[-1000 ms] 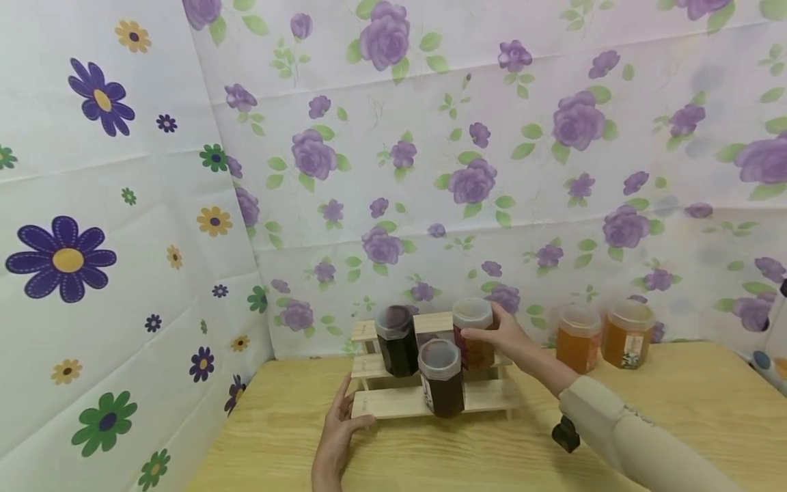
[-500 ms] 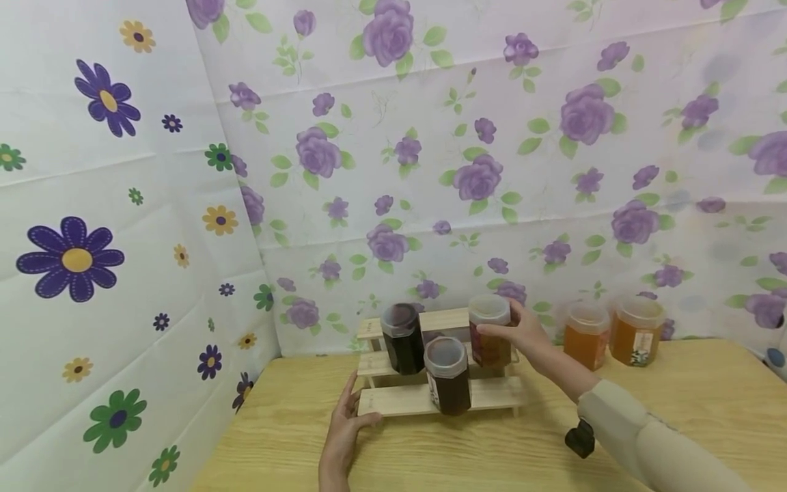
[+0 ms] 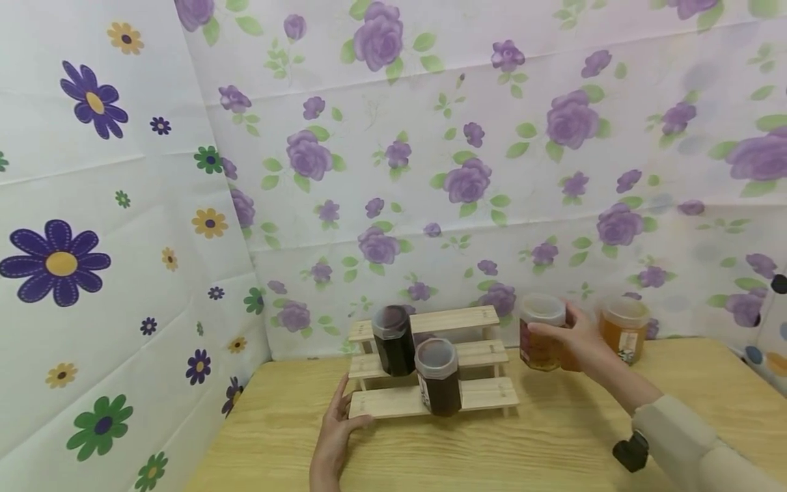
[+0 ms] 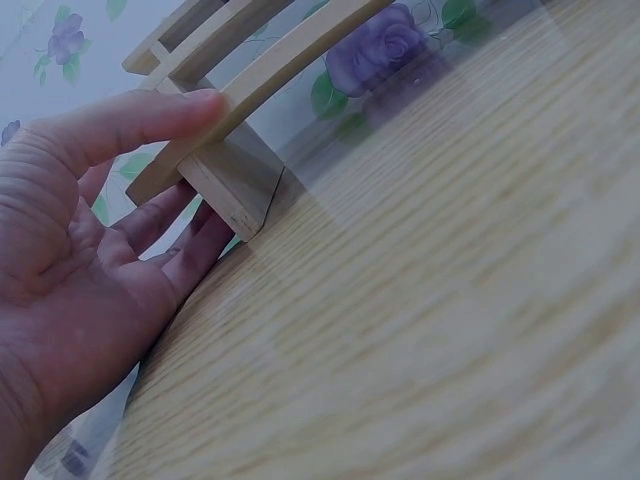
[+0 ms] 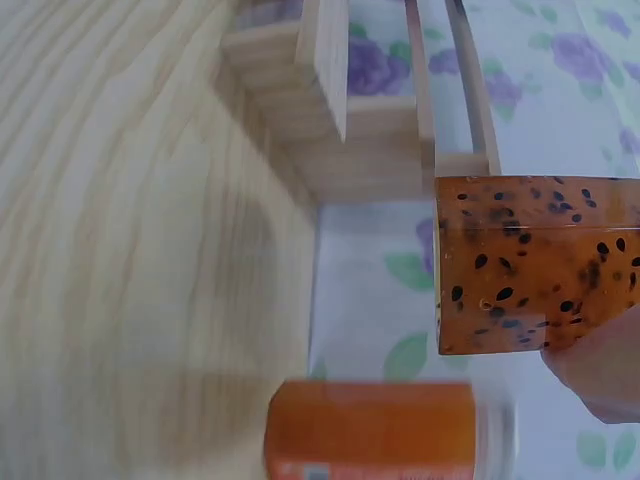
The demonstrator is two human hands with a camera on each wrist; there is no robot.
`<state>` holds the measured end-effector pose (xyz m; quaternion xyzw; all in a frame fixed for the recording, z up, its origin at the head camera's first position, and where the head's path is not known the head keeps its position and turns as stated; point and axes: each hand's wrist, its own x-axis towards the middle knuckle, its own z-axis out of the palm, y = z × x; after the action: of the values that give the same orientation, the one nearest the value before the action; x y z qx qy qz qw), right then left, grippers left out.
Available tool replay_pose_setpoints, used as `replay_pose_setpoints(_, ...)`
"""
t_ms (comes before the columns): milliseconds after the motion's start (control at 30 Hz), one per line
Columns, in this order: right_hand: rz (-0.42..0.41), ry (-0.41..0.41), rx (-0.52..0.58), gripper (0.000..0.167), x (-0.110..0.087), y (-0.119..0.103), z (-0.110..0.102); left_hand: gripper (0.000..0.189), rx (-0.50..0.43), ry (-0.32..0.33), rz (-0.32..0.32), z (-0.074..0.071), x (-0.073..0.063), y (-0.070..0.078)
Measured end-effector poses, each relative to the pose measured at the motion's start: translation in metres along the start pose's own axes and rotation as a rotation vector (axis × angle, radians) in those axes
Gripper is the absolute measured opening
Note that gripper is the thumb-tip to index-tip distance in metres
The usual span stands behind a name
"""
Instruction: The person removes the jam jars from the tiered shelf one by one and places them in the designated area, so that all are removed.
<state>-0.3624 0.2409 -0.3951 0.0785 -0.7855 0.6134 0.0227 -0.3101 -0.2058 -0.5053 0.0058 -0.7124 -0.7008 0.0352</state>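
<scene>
So, head view: we have the right hand [image 3: 574, 338] gripping a seeded orange jar [image 3: 540, 333] with fingers wrapped round its side, held just right of the wooden step rack [image 3: 467, 319], off the rack. Whether the jar touches the surface [image 3: 553, 437] we cannot tell. Two amber jars sit behind it: one [image 3: 624, 328] clear to see, further right of the rack, the other mostly hidden by the hand. Two dark jars stand on the rack: one [image 3: 391, 339] on the middle step, one [image 3: 438, 376] on the lowest. Left hand [image 3: 335, 437] lies at the rack's left end, fingers straight, thumb on the lowest step.

Left wrist view: hand [image 4: 85, 250] flat and relaxed, thumb tip pressing the rack's [image 4: 235, 150] bottom slat, fingers alongside its foot.

Right wrist view: seeded jar [image 5: 535, 265] fills the right side, a finger [image 5: 600, 365] on it, rack [image 5: 340, 110] beyond, a blurred amber jar [image 5: 385, 430] near it.
</scene>
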Motion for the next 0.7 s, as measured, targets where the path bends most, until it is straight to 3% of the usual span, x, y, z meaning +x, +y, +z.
replay_pose_setpoints(233,0.077,0.022,-0.04,0.099,-0.016,0.02,-0.027,0.104,-0.012,0.0,-0.003,-0.001,0.002,-0.001)
replay_pose_setpoints(467,0.083,0.063,-0.171,0.088,-0.025,0.049,-0.041,0.104,-0.012,-0.004,-0.013,-0.001,0.003,-0.001)
replay_pose_setpoints(700,0.105,0.084,-0.234,0.088,-0.029,0.075,-0.05,0.103,-0.001,-0.013,-0.007,-0.002,0.002,-0.001)
